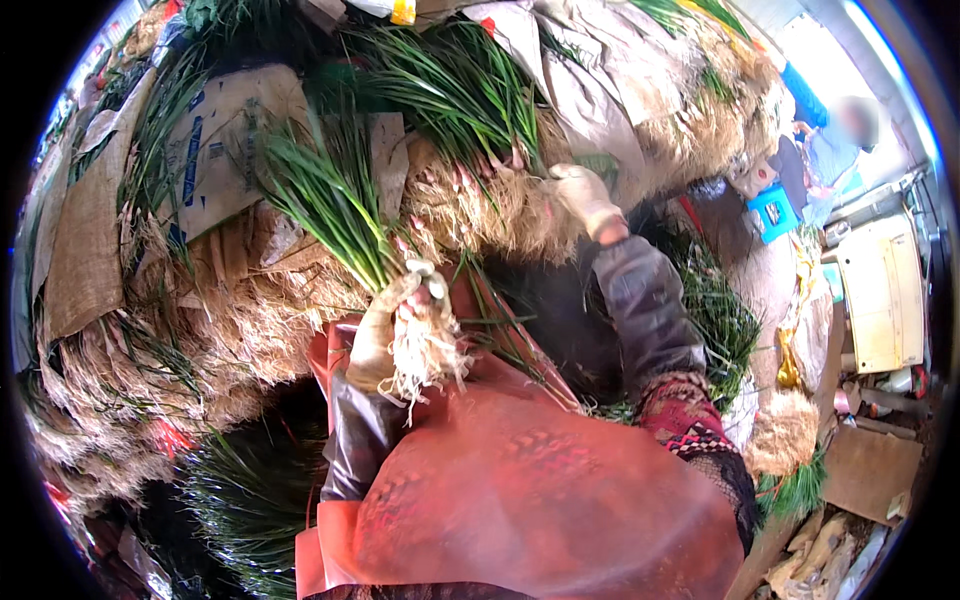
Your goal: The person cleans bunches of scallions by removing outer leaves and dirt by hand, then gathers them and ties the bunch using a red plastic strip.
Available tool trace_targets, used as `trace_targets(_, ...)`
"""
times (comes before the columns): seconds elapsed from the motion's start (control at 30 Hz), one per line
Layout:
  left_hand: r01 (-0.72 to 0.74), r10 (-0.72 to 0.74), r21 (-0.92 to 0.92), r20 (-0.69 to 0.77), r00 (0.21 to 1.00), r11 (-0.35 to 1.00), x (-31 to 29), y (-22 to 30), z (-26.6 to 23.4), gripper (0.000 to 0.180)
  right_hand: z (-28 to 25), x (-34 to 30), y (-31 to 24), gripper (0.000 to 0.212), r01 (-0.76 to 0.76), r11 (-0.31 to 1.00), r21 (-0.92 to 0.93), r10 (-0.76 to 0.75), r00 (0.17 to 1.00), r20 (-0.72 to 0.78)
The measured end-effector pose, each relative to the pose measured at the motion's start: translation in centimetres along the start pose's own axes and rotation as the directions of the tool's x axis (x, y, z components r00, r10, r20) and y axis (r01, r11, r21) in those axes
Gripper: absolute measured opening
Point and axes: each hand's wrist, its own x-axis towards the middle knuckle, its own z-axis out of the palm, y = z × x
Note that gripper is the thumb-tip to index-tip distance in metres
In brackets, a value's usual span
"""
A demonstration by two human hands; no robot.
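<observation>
My left hand [385, 325], in a pale glove, is closed around a bunch of green garlic [345, 225]. Its leaves point up and away to the left, while the whitish roots hang below the fist. Off to the right, my gloved right hand [583, 197] reaches out to the edge of a heap of the same plants [480, 190], beside their reddish stem bases. Its fingertips are too indistinct to show whether they grip a stalk. A red apron [530, 480] covers my front, and dark sleeve covers [645, 290] go over both forearms.
Stacked plants with shaggy roots [150, 400] line the left and far side, partly under cardboard [225, 140] and pale sacks [570, 75]. More leaves [250, 500] lie low at left. At right are a blue container [771, 211], a cream panel [880, 290] and another person [835, 160].
</observation>
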Motion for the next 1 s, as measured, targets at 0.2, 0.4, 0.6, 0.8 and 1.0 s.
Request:
trace_targets(0.2, -0.047, 0.051, 0.201, -0.011, 0.999, 0.978, 0.6, 0.0, 0.8, 0.035, -5.5, -5.1, -9.0, 0.023, 0.081, 0.537, 0.839, -0.189, 0.982, 0.026)
trace_targets(0.4, 0.003, 0.039, 0.298, -0.134, 0.99, 0.955, 2.6, -1.3, -0.6, 0.027, 2.7, -12.3, -13.4, 0.025, 0.151, 0.54, 0.828, -0.333, 0.942, 0.046)
trace_targets(0.6, 0.009, -0.016, 0.141, 0.048, 0.999, 0.99, 0.7, -0.7, -1.9, 0.028, -0.5, -16.3, -8.8, 0.02, 0.159, 0.984, 0.079, -0.09, 0.83, -0.551)
trace_targets(0.8, 0.011, -0.017, 0.186, 0.029, 0.999, 0.982, 0.2, 0.2, -4.4, 0.029, 0.9, -15.4, -7.1, 0.032, 0.154, 0.972, -0.178, -0.215, 0.887, -0.408)
trace_targets(1.0, -0.028, 0.046, 0.311, -0.052, 0.998, 0.95, -1.1, 1.1, -1.2, 0.038, 6.9, -7.1, -9.1, 0.017, 0.207, 0.976, -0.066, -0.215, 0.868, -0.447)
